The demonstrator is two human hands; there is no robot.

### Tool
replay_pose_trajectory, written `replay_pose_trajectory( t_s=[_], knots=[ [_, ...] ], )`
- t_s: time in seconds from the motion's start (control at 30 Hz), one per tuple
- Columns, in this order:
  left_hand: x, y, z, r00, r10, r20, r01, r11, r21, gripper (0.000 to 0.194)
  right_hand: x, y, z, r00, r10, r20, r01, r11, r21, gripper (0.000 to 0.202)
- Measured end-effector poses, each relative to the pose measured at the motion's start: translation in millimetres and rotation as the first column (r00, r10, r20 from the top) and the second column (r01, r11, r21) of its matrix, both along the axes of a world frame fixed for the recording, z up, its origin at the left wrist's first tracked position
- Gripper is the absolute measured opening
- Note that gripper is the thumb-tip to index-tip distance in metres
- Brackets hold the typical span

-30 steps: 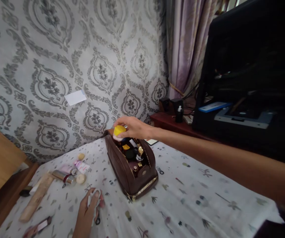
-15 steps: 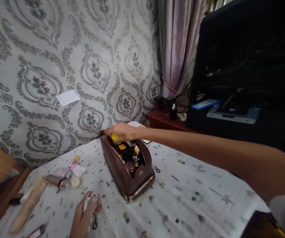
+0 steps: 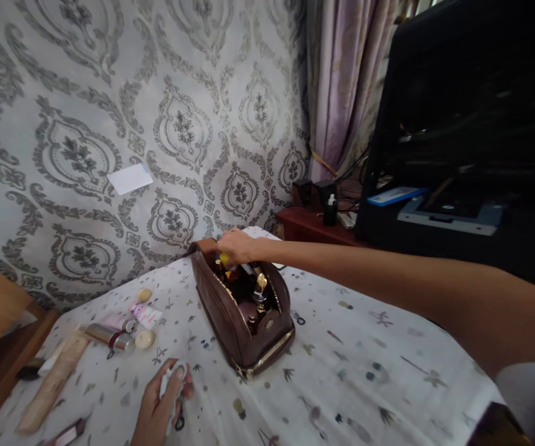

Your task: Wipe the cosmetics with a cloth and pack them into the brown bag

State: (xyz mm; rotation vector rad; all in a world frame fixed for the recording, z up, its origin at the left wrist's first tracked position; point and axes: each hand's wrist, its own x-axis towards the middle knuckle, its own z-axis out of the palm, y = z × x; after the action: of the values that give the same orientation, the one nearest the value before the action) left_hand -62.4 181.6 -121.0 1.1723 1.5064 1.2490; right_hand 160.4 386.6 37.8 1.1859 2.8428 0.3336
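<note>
An open brown zippered bag stands on the patterned white cloth, with bottles and other small items inside. My right hand reaches into its far end, fingers closed around a yellow item that is partly hidden by the hand and the bag. Near the cloth's front, left of the bag, my left hand is closed on a crumpled white cloth.
Left of the bag lie a silver tube, a pink and white tube, two round cream-coloured items and a long beige item. A black screen and small dark bottle stand at the right.
My right hand has shifted slightly right and the yellow item is lower and less visible inside the bag. My left hand keeps its grip; the view has shifted a little.
</note>
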Motion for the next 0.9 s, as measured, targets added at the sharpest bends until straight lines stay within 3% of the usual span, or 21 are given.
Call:
replay_pose_trajectory(
  t_s=[0.23,0.37,0.53,0.63,0.9],
  knots=[
    [-2,1,-4.7,1.000,-0.013,0.015,0.013,1.000,0.003,0.049,-12,-3,0.3,0.995,-0.047,0.083,0.049,0.999,-0.012,0.033],
    [-7,3,-11.1,0.999,0.040,0.028,-0.040,0.999,-0.021,0.054,-16,0,-1.4,0.991,-0.059,0.120,0.061,0.998,-0.018,0.033],
    [-11,4,-14.0,1.000,-0.014,0.000,0.013,0.997,-0.075,0.054,-19,-1,-3.8,0.989,-0.055,0.136,0.055,0.998,-0.002,0.026],
    [-10,3,-14.0,1.000,0.016,-0.003,-0.016,0.998,-0.065,0.053,-18,-5,-4.0,0.988,-0.053,0.143,0.053,0.999,0.003,0.023],
    [-15,3,-16.9,0.998,-0.053,-0.031,0.052,0.997,-0.057,0.052,-15,-11,9.3,0.989,-0.047,0.139,0.051,0.998,-0.022,0.034]
  ],
)
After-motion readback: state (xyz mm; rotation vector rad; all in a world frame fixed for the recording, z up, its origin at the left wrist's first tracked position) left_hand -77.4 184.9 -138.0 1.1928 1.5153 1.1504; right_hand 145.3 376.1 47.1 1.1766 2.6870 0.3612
